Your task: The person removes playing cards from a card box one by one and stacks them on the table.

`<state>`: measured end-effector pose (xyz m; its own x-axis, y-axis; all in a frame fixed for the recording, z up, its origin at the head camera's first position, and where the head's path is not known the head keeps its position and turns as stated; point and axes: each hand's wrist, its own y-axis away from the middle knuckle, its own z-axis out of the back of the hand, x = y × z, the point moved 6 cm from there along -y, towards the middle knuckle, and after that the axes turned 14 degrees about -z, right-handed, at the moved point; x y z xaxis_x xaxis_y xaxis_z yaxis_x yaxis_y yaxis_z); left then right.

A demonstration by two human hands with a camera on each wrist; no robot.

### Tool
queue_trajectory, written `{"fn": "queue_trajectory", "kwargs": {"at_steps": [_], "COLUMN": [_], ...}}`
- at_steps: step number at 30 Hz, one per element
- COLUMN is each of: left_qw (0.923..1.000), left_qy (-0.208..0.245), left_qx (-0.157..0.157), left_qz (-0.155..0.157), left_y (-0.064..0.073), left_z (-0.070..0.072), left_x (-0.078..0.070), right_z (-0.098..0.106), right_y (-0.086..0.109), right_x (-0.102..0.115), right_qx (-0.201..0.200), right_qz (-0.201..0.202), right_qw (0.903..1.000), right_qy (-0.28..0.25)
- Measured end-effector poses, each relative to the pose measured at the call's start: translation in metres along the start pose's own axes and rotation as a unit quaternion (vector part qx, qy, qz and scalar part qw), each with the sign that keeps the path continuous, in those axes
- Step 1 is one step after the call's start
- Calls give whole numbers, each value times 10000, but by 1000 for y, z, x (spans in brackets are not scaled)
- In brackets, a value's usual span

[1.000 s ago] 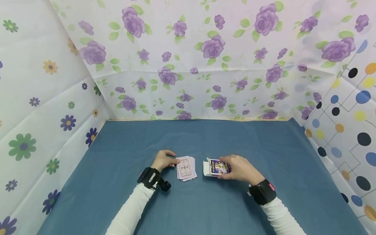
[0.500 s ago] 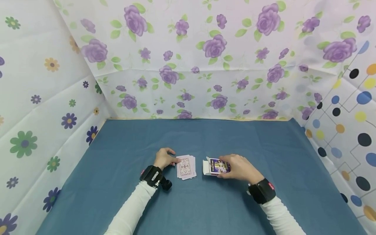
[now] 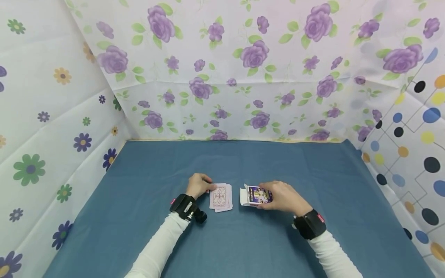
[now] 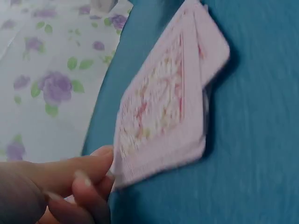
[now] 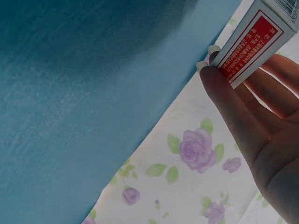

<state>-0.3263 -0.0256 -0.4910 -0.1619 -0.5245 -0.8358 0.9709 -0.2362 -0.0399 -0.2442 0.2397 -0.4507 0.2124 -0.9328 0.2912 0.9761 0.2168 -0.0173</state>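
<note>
Playing cards: the loose stack [image 3: 220, 199] lay on the blue cloth [image 3: 236, 243], between the two hands, patterned backs up, edges unevenly fanned.
Left hand: this hand [image 3: 199, 185] pinched the stack's far left corner between thumb and finger; how many cards it held could not be told.
Card box: the purple-fronted carton [image 3: 259, 195] was just right of the stack, apart from it, its white end flap [image 3: 244, 197] unfolded toward the cards; a red printed panel [image 5: 254, 44] showed on one side.
Right hand: this hand [image 3: 285, 197] gripped the carton's right end, thumb on the near side, fingers on the far side.
Wrists: black bands [image 3: 310, 225] sat below white sleeves [image 3: 156, 245].
Surroundings: a purple rose sheet [image 3: 226, 71] hung behind, a daisy sheet [image 3: 41, 131] on the left, a dotted sheet [image 3: 413, 158] on the right.
</note>
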Motion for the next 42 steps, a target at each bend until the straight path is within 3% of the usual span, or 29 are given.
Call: {"fn": "queue_trajectory", "kwargs": {"at_steps": [3, 5, 9, 11, 17, 20, 29, 37, 42], "left_qw": [9990, 9951, 9768, 9713, 9776, 9765, 9699, 9522, 9441], "left_qy": [63, 201, 438, 408, 268, 252, 1016, 1894, 2082], "left_qx": [192, 507, 1371, 1608, 1590, 1704, 2063, 2391, 2554], "left_qz": [-410, -827, -1586, -1702, -1355, -1298, -805, -164, -132], "left_y": [5, 10, 20, 23, 24, 23, 22, 20, 22], "left_z": [-4, -11, -32, -41, -55, -59, -65, -67, -62], "left_x": [-20, -39, -75, -87, -93, -92, -81, -63, -58], "right_z": [1, 1, 4, 7, 14, 16, 19, 18, 16], "right_y": [0, 0, -1, -2, -3, -1, 3, 4, 6], "right_x": [1, 2, 6, 8, 12, 14, 20, 16, 12], "right_qx": [-19, -28, -95, -159, -257, -277, -324, -360, -243], "right_qz": [25, 50, 130, 186, 253, 261, 303, 300, 208], "right_qw": [10000, 10000, 9999, 9997, 9993, 9993, 9990, 9989, 9995], "right_qy": [-1, 23, 5, -10, 35, 31, 64, 29, 14]}}
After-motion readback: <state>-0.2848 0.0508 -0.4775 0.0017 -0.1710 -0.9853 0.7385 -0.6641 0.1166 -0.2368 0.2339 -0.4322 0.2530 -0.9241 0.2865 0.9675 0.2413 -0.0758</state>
